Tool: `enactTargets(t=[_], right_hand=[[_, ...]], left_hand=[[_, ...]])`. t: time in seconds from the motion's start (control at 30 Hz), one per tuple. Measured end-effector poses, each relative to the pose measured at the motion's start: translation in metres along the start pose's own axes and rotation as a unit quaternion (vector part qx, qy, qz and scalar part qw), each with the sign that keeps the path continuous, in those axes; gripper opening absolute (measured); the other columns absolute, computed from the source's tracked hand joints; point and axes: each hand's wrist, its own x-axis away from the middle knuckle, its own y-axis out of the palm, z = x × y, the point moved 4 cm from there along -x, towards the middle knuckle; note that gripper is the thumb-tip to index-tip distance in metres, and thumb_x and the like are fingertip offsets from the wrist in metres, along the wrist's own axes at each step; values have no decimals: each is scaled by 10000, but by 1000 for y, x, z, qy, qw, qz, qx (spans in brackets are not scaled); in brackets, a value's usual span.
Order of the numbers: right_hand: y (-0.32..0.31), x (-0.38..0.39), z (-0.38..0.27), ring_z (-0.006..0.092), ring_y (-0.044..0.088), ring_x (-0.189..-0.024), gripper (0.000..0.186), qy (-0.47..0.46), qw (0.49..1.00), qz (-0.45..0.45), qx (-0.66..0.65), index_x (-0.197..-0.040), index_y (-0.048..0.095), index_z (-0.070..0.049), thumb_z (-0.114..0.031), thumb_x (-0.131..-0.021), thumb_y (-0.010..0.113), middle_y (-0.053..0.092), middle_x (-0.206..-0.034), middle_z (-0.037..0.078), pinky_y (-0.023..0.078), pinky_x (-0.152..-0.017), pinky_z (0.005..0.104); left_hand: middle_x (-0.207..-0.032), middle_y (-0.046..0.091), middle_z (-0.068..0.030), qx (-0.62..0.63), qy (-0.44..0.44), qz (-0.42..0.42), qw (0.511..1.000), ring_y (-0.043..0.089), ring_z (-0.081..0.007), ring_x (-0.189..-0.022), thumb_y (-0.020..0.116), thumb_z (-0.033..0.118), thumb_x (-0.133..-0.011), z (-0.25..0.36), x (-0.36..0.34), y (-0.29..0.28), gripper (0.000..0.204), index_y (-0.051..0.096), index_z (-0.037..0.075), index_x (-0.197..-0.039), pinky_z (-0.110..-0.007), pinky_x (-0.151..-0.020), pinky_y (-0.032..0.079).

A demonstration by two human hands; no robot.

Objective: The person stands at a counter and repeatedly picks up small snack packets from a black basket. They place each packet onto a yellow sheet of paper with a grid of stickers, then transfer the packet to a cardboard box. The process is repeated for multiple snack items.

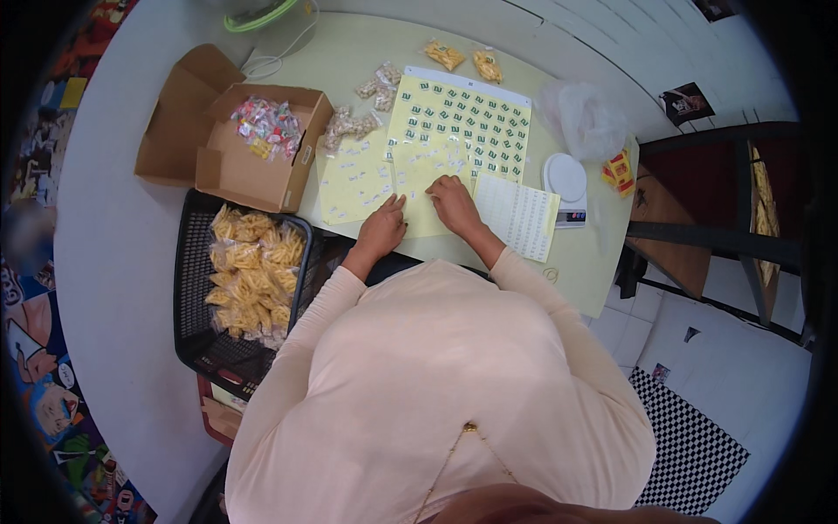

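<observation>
My left hand (382,229) lies at the near edge of the yellow sheets, its fingers stretched out over the paper. My right hand (456,208) is bent over the middle sheet, fingertips closed together on its surface; whatever they pinch is too small to make out. Small pale labels dot the left yellow sheet (336,203) and the middle yellow sheet (423,223). Behind them is a larger sheet with rows of green-and-white stickers (502,122). Right of my right hand lies a sheet with rows of small printed labels (515,217).
A cardboard box (249,185) with colourful small packets stands at left, above a black basket (188,297) of bagged yellow snacks. Small bags (345,127) and two snack packs (445,55) lie farther back. A white scale (566,179) and plastic bag (594,122) are at right.
</observation>
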Motion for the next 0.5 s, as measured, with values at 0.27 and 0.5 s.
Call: enactTargets(t=[0.27, 0.5], right_hand=[[-26, 5, 51, 315, 509, -952, 177, 127, 988, 84, -1, -925, 652, -17, 4, -773, 564, 575, -971, 138, 427, -868, 377], [-31, -6, 50, 314, 509, -936, 186, 131, 985, 109, -7, -936, 647, -21, 3, -764, 579, 567, -943, 138, 431, -844, 383]], left_hand=[[-1342, 472, -103, 11, -16, -5, 1000, 399, -279, -1273, 575, 96, -791, 1, 8, -4, 129, 623, -23, -774, -363, -980, 409], [-1273, 521, -143, 45, 15, 57, 997, 429, -326, -1226, 578, 73, -784, 4, 6, -9, 111, 603, -32, -757, -377, -976, 403]])
